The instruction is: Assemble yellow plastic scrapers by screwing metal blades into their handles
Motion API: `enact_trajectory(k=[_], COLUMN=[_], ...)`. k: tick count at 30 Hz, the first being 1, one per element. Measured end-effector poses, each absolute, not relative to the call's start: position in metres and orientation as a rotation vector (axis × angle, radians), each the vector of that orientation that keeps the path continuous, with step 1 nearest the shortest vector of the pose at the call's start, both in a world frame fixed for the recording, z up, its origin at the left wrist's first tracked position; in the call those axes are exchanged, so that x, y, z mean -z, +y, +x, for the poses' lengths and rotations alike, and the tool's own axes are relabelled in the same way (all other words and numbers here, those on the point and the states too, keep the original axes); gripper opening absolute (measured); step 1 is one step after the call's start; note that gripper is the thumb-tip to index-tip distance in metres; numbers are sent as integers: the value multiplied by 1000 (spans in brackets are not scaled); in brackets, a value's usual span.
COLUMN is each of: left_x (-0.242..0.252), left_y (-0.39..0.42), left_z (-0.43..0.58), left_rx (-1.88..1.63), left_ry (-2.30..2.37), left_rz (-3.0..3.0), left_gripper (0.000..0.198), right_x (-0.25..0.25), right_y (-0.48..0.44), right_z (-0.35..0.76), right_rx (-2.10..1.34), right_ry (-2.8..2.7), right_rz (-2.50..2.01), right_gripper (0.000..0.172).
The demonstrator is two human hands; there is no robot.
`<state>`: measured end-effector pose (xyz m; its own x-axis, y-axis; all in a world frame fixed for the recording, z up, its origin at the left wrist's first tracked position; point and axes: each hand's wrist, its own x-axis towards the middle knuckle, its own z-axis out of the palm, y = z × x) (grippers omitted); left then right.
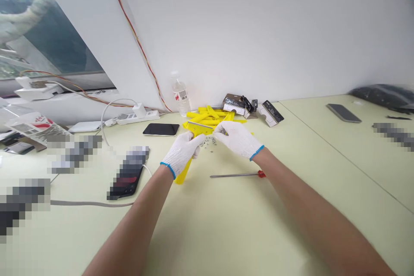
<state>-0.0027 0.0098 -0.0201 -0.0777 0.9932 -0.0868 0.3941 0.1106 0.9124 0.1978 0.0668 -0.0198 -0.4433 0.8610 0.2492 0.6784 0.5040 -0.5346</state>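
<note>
My left hand clamps the yellow scraper near loose metal parts; my right hand curls beside its blade, whether gripping I cannot tell. Probably light and stiff, it is best held by the handle.

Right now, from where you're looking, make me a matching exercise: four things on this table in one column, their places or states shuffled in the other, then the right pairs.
Things:
1. Screwdriver
2. Water bottle
3. Yellow scraper
4. Small metal fasteners

Places or states:
A. Gripped by the gloved left hand
B. Scattered near the gloved right hand
C. Upright by the wall
D. Lying flat, with a red handle

Pairs: 1-D, 2-C, 3-A, 4-B.
</note>
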Motion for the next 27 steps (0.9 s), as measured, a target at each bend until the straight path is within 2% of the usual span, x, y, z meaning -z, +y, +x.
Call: enact_trajectory(k=[6, 16, 20, 27], left_x=[24, 17, 14, 9], left_y=[16, 11, 8, 7], left_z=[2, 9, 11, 7], left_rx=[-900, -909, -930, -911], left_ry=[1558, 1592, 1567, 1514], left_rz=[1355, 1430, 1454, 1432], left_gripper=[34, 30, 25, 26], right_x=[27, 22, 21, 12], right_y=[67, 62, 61, 56], right_z=[187, 186, 184, 185], right_rx=[-460, -361, -303, -447], right_ry=[-2205, -2245, -2244, -2131], right_rz=[-1204, -1238, -1304, -1412], right_gripper=[12, 20, 15, 14])
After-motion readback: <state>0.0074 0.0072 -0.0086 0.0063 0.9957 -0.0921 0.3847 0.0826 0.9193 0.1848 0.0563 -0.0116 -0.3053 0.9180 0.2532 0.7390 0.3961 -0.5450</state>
